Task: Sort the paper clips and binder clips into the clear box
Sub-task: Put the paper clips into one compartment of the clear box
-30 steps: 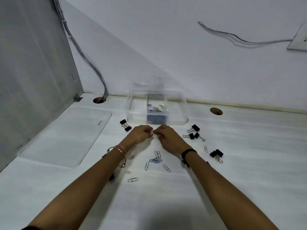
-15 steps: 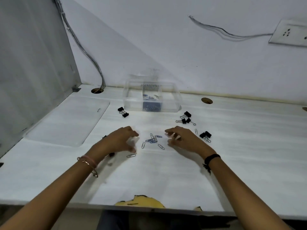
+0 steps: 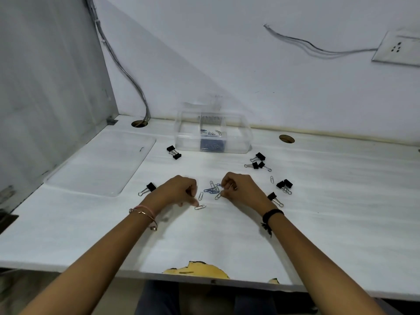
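Chipped desk edge (image 3: 200, 269) nearest the camera, yellow core showing. Both forearms reach forward onto the white desk (image 3: 341, 201). Left hand (image 3: 177, 192) curled, fingertips pinched down at a single silver paper clip (image 3: 200, 207) lying flat; touching it or just beside, cannot tell if it's gripped yet. Right hand (image 3: 238, 187) also curled, fingers closed at the edge of the loose paper clip pile (image 3: 212, 189), one clip looks caught at the fingertips, not certain. Black binder clips scattered around: one left of left hand (image 3: 148, 188), one by right wrist (image 3: 273, 198), a pair further right (image 3: 284, 185), three beyond (image 3: 258, 163), two near box's left front corner (image 3: 174, 152). Clear lid (image 3: 102, 164) flat on left. Clear box (image 3: 188, 142) at the back by the wall, middle compartment already holds paper clips, side compartments look empty.

Handling guess: paper clips very light, thin stiff wire, lie flat and slide on a smooth top, so nail under one end or drag then pinch. Binder clips chunkier, easy grab by the black body or wire handles
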